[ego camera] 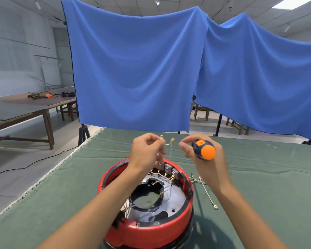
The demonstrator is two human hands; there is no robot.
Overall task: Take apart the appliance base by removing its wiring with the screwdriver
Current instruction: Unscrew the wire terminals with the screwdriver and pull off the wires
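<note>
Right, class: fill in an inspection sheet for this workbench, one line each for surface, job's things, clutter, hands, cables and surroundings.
Surface: green cloth-covered table, creased.
Job's things: round red plastic appliance base, open, wired terminals along its far inside wall; orange-and-navy screwdriver.
Clutter: nothing seen.
Hands: left hand pinches a thin white wire with brass terminals, lifted above the base; right hand grips the screwdriver.
Cables: loose white wires with ring terminals lying on the cloth right of the base; black cable on the floor, left.
Surroundings: hanging blue cloth backdrop; long brown wooden table, left.
</note>
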